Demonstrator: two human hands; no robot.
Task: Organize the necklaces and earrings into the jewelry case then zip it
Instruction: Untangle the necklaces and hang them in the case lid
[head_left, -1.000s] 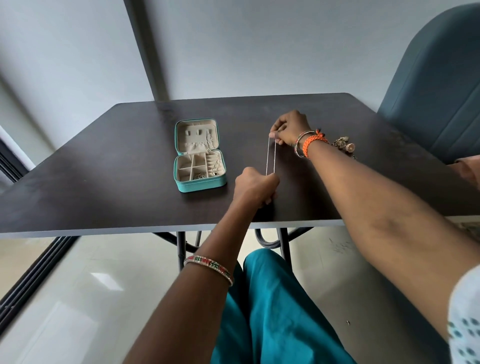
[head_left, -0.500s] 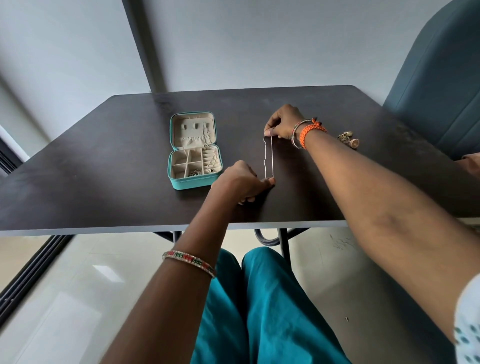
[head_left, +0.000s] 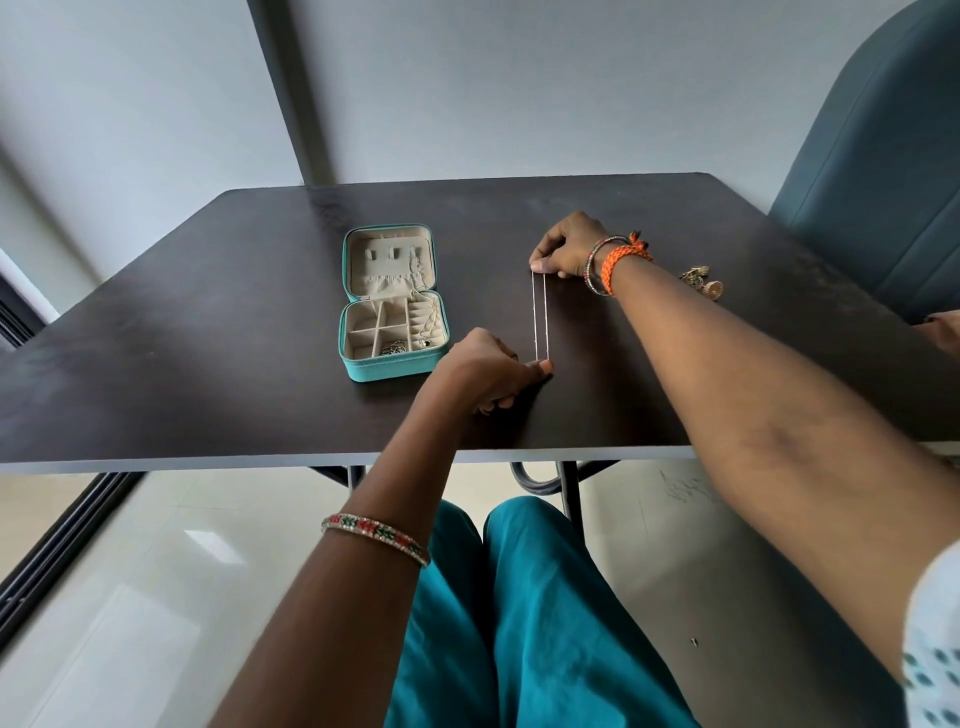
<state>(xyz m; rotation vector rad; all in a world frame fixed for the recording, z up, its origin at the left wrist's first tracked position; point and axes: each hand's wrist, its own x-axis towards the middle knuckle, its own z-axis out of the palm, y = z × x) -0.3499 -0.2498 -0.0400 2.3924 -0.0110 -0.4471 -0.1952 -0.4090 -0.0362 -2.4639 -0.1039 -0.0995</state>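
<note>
A thin silver necklace chain (head_left: 540, 317) lies stretched in two straight parallel strands on the dark table (head_left: 208, 332). My right hand (head_left: 569, 247) pinches its far end, my left hand (head_left: 485, 371) pinches its near end. To the left stands a teal jewelry case (head_left: 392, 366), lid open, cream lined, with a chain and small pieces in its compartments. Gold earrings (head_left: 702, 280) lie on the table behind my right forearm.
A grey-blue chair (head_left: 878, 171) stands at the table's far right corner. The table's front edge runs just in front of my left hand. Another person's fingertips (head_left: 943, 332) rest at the right edge of view.
The chain went slack and wavy half a second ago and is now pulled taut and straight again. My left hand has stayed at the near end; the view shifted slightly.
</note>
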